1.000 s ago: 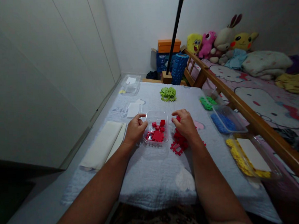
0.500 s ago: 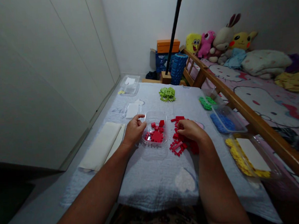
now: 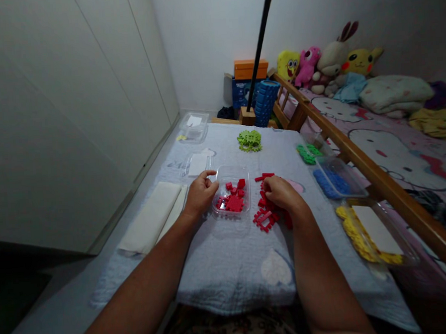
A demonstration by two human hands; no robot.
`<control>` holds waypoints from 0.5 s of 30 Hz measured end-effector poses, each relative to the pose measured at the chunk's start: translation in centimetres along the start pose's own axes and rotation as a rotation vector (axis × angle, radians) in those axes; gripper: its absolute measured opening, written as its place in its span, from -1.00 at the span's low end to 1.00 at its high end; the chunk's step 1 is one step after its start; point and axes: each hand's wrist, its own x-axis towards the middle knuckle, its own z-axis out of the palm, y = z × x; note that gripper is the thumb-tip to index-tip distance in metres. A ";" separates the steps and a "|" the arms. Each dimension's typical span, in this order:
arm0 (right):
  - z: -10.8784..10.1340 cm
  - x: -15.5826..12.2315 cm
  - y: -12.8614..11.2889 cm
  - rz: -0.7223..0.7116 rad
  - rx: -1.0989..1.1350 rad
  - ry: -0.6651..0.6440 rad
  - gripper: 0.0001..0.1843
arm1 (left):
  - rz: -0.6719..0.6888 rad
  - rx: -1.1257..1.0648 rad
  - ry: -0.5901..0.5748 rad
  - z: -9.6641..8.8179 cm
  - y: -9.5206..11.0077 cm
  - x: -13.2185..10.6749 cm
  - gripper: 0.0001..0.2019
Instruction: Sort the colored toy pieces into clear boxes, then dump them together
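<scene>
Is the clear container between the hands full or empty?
Neither, only partly filled: red pieces lie inside the clear container, with bare plastic showing toward its far side.

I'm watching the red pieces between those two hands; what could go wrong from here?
The right hand is among loose red pieces, so a sweep of the fingers might scatter some. The left hand is at the side of the clear container; a push there could shift it. The yellow pieces are in a container that appears close to the table's right edge, so a bump might spill them.
</scene>
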 end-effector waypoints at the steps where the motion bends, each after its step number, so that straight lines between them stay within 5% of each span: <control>1: 0.0 0.0 0.0 0.007 0.010 0.006 -0.75 | 0.001 0.000 -0.001 0.0 0.0 0.0 -0.62; 8: 0.4 0.1 0.5 0.022 0.207 0.310 -0.79 | 0.004 -0.004 0.002 0.0 -0.1 0.0 -0.60; 15: 1.0 0.4 -2.3 -0.209 0.573 0.587 -0.82 | -0.005 0.003 0.002 0.1 -0.2 0.0 -0.59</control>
